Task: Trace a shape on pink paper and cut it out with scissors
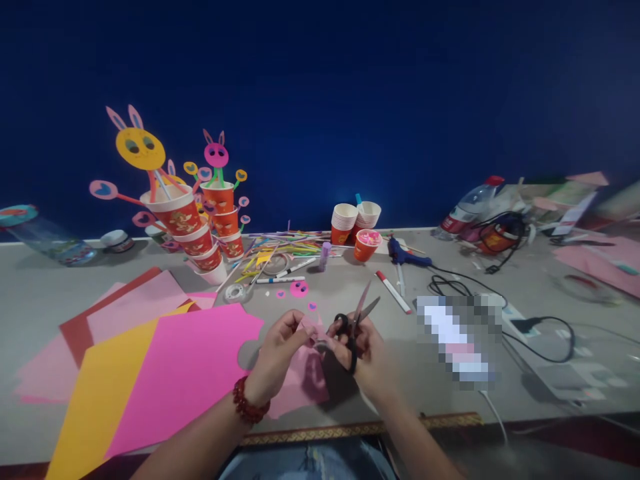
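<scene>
Between the fingers of my left hand (287,345) is a small piece of light pink paper (311,325). My right hand (367,353) has black-handled scissors (361,313) in its grip, the blades apart and pointing up, away from the paper. Its fingertips come close to the same pink piece; whether they touch it I cannot tell. Below my hands lies a larger light pink sheet (303,383). A small pink face cut-out (299,289) with blue eyes and little heart cut-outs (313,307) lie just beyond.
Coloured sheets (190,373) spread at the left. Decorated cup figures (183,217) stand behind them. Farther back are stacked paper cups (343,223), a glue stick (325,257), a blue glue gun (407,253) with its cord, and a red-capped marker (393,292). A power strip (555,353) is at the right.
</scene>
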The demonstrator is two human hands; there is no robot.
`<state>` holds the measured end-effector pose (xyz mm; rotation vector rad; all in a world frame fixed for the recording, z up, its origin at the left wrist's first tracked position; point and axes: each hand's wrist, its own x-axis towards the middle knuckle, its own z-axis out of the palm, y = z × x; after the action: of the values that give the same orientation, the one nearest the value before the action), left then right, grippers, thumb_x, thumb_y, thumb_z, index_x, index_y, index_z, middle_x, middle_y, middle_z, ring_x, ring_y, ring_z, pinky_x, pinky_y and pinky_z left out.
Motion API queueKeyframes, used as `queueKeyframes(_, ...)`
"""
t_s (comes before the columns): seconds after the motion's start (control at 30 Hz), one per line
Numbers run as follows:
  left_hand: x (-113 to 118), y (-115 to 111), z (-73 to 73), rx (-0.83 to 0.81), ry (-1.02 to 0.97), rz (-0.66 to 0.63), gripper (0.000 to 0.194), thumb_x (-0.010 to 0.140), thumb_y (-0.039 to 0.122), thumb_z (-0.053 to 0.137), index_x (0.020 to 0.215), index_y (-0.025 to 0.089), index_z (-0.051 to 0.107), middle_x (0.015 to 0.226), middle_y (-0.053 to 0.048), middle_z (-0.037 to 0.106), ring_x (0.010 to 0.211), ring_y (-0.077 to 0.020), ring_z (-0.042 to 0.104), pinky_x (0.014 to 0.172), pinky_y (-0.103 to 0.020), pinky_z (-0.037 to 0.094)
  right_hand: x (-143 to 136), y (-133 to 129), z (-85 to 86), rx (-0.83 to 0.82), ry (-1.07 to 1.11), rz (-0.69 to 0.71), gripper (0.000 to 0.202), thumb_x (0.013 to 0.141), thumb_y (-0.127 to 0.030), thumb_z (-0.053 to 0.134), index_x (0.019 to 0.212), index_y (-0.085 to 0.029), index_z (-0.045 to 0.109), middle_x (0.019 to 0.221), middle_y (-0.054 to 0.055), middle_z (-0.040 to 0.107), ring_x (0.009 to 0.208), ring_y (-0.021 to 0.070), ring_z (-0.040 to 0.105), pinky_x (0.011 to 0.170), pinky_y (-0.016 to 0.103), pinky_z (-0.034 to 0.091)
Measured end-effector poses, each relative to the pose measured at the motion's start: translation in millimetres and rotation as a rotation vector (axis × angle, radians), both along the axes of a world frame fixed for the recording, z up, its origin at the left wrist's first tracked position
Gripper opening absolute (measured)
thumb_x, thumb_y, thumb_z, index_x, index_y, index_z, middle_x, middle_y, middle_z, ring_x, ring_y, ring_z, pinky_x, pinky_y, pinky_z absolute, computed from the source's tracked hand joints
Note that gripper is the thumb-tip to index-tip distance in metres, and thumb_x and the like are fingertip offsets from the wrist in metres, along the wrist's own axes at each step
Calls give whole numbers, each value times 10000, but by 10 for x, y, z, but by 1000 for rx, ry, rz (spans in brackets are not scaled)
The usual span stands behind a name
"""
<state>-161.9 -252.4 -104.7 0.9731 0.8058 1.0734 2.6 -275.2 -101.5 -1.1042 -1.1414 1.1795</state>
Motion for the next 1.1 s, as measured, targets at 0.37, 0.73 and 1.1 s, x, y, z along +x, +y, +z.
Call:
queueKeyframes(0.37, 6, -11, 25, 61, 91, -11, 186, 885, 343, 672, 843, 170, 617, 786, -8, 630, 737, -134, 570, 710, -248, 458, -76, 49, -74, -66, 89, -7, 342, 665, -211, 838, 862, -233, 561, 794, -39, 633, 645, 118, 552, 621, 233, 442)
queueKeyframes(0.73, 5, 3, 62, 19, 76, 17, 129, 822, 269, 716, 793, 174, 633, 764, 1, 622, 750, -134, 559, 737, -241, 454, 29, 118, 6, -71, -24, 133, 313, 655, -182, 777, 858, -222, 541, 778, -35, 595, 656, 125, 531, 582, 225, 415)
queueKeyframes(1.1, -114, 112, 86, -8, -50, 214, 137, 814, 277, 716, 777, 180, 625, 786, 1, 608, 756, -129, 533, 763, -243, 439, 350, 316, 66, -26, -147, -8, 252, 693, -271, 739, 825, -228, 530, 730, -8, 642, 633, 160, 611, 573, 265, 474)
